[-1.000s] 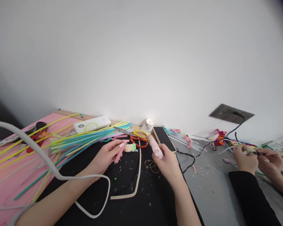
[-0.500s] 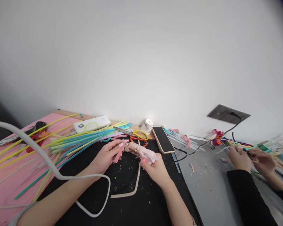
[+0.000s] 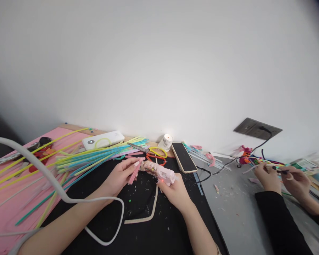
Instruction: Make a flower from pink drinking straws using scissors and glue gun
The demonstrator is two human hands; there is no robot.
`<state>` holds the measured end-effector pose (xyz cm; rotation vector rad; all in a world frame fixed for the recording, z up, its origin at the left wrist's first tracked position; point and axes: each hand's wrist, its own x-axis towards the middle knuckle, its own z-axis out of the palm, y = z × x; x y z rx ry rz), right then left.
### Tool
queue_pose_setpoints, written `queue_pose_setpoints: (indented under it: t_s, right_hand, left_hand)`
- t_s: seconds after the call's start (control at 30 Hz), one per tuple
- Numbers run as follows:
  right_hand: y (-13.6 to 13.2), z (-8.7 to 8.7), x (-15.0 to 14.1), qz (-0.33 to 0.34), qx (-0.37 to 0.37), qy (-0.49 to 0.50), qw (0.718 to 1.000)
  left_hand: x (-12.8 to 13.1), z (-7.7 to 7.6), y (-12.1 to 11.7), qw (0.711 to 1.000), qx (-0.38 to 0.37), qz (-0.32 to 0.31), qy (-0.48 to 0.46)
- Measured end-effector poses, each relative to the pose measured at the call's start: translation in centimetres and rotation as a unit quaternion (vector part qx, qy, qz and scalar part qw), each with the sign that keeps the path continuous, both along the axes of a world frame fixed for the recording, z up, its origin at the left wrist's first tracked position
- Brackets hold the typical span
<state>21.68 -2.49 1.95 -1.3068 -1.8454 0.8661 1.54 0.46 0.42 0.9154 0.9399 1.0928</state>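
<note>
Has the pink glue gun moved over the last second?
Yes. Judged against the scissors, the pink glue gun has swung left: its front end was at their handles' right and now sits beside the pink strips in the left hand.

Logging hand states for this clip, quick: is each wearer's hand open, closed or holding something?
Left hand: closed, pinching a pink pipe-cleaner piece.
Right hand: closed around a pale pink hot glue gun.
</note>
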Motion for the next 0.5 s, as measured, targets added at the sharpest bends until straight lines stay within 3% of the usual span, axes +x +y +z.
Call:
queue_pose_setpoints:
  t_s: [0.23,0.5]
  right_hand:
    - [0.02,0.32,-0.17,0.012,0.008,-0.011,1.0]
    - [-0.14,0.2,-0.14,0.029,0.009,-0.008,1.0]
  left_hand:
    - [0.06,0.33,-0.08,1.0,-0.003,0.003,-0.002]
    - [-0.21,-0.45,0.4,1.0,-0.002,0.003,-0.01]
